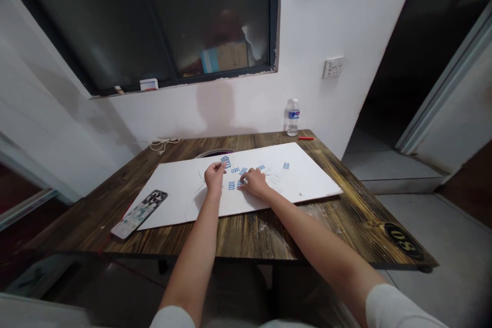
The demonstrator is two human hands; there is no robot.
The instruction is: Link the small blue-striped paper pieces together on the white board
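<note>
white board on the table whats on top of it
The white board has small blue-striped pieces scattered on it, some bunched by the left hand. The right hand also rests over it, and anything under either of the hands is hidden.

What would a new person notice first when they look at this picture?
The eye goes first to the left hand and right hand, in the middle of a large white sheet, among small blue-and-white pieces. The sheet lies on a dark wooden table, with a patterned phone beside its near left corner. A water bottle stands at the table's far edge.
</note>
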